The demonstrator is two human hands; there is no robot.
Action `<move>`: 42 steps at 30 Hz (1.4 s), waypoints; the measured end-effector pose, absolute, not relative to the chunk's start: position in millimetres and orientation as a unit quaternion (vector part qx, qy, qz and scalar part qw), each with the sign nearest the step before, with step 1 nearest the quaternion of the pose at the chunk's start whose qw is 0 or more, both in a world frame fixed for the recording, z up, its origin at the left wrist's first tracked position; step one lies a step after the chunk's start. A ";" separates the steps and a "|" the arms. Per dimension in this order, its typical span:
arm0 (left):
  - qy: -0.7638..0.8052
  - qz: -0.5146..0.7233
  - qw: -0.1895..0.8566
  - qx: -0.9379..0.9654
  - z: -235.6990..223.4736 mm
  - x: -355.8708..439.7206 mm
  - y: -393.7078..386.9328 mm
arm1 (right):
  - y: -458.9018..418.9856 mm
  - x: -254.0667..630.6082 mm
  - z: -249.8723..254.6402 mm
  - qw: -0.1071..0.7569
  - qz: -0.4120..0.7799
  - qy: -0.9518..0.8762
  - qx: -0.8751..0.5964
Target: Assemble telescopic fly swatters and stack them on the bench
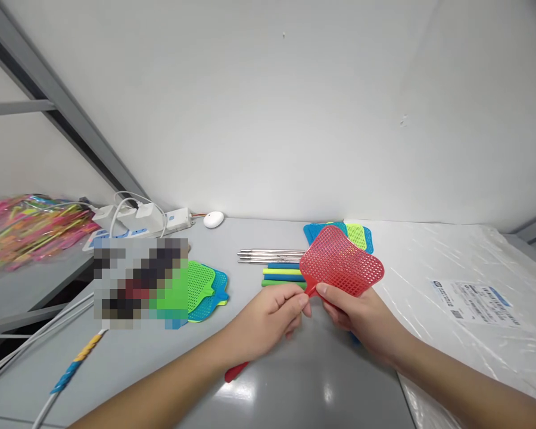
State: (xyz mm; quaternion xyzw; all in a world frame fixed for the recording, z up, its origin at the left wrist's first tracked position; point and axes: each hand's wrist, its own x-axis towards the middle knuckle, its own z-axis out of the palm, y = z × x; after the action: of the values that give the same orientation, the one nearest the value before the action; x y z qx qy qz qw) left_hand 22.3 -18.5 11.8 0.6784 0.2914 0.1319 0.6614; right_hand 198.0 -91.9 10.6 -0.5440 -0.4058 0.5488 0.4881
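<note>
A red fly swatter head with a mesh of small holes tilts up in front of me, between my hands. My left hand pinches it at the narrow neck. Thumb on top, my right hand grips the base of the mesh. Beneath my left wrist a red handle end shows; whatever joins it to the head is hidden. Just behind lie several metal rods and coloured handle tubes. Blue and yellow-green swatter heads rest partly behind the red one.
Green and blue swatter heads are stacked at left, partly under a pixelated patch. A power strip, cables and a white oval device stand near the wall. Plastic wrap with a label covers the right side. Bagged colourful items lie far left.
</note>
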 end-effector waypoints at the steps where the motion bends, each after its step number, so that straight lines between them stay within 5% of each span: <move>1: 0.297 0.139 0.626 0.707 12.9 22.3 -20.2 | -92.4 197.1 11.9 0.487 0.547 -0.411 -0.543; 6: 0.323 0.162 0.558 0.747 13.9 22.1 -28.5 | -95.3 192.3 19.3 0.501 0.555 -0.406 -0.525; 12: 0.212 0.123 0.792 0.559 16.2 23.5 -26.9 | -92.5 199.3 21.9 0.524 0.543 -0.414 -0.509; 16: 0.178 0.072 0.858 0.476 16.0 22.0 -22.5 | -86.4 205.0 17.4 0.555 0.534 -0.384 -0.509; 33: 0.251 0.163 0.603 0.740 22.3 19.8 -33.3 | -94.3 189.3 16.1 0.495 0.544 -0.438 -0.517; 42: 0.226 0.117 0.780 0.572 5.8 23.2 -29.8 | -86.0 191.8 4.0 0.482 0.505 -0.487 -0.525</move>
State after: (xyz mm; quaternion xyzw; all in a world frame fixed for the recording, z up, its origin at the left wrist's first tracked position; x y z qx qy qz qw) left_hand 23.2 -29.8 5.8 0.5723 0.2259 0.1172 0.7795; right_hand 191.8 -86.0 4.0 -0.5253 -0.4872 0.5045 0.4818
